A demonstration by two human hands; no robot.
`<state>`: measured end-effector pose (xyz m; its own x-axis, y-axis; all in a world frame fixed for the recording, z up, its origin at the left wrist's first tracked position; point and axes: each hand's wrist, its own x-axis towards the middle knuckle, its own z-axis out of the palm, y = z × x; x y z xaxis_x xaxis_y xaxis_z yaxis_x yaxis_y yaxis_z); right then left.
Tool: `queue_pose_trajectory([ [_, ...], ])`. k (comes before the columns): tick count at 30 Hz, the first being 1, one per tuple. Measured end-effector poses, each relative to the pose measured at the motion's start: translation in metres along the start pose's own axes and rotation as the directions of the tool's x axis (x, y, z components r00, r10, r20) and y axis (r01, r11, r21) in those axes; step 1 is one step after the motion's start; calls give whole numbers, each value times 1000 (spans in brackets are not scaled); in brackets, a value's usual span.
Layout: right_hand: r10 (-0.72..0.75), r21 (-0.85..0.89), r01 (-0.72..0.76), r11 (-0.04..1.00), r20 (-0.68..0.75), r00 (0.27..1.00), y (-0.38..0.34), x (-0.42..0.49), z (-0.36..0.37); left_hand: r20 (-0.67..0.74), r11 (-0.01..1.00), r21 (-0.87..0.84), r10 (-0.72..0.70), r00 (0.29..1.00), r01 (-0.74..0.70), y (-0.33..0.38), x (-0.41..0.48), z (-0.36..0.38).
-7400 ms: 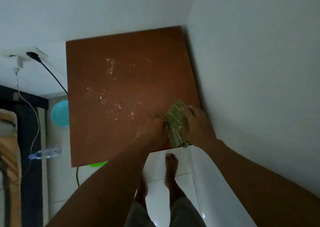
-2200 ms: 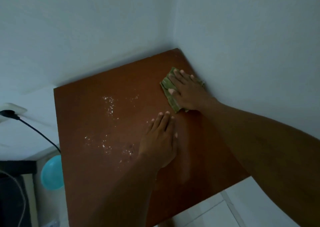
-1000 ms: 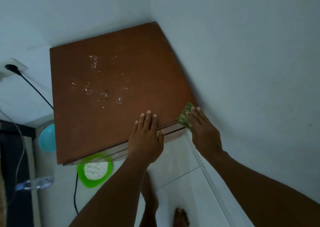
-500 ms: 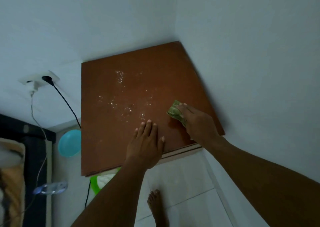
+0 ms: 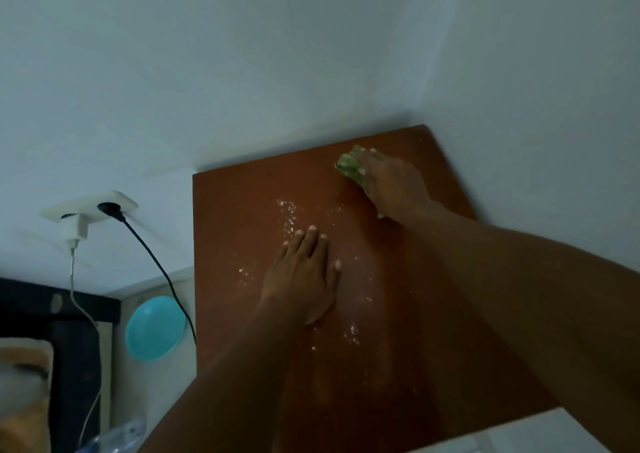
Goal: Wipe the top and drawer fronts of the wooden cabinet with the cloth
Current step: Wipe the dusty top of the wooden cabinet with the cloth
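The brown wooden cabinet top (image 5: 235,231) fills the lower middle, set into a white wall corner. White specks (image 5: 289,215) are scattered across its middle. My right hand (image 5: 394,184) presses a folded green cloth (image 5: 349,163) flat on the top near the far right corner. My left hand (image 5: 303,276) lies flat on the middle of the top, fingers spread, holding nothing. The drawer fronts are out of view.
A wall socket (image 5: 90,205) on the left holds a black plug with cable (image 5: 156,265) and a white charger (image 5: 76,229). A turquoise bowl (image 5: 154,328) sits on the floor left of the cabinet. A clear plastic bottle (image 5: 117,433) lies at the bottom left.
My right hand has slid the cloth from the near right part of the top up to the far right corner. My left hand stays flat on the top, now further in from the front edge.
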<state>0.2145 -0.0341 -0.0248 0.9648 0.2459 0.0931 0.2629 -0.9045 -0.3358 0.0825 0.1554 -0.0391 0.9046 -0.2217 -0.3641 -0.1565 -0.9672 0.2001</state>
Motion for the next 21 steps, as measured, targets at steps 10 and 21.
queue_pose_trajectory([
  [10, -45, -132, 73, 989, 200, 979, 8, 71, 44, -84, 992, -90, 76, 994, -83, -20, 3, 18],
  [21, -115, -218, 151, 964, 171, 979, 2, 12, 67, -135, 989, -134, 47, 990, -65, -15, 3, 26],
])
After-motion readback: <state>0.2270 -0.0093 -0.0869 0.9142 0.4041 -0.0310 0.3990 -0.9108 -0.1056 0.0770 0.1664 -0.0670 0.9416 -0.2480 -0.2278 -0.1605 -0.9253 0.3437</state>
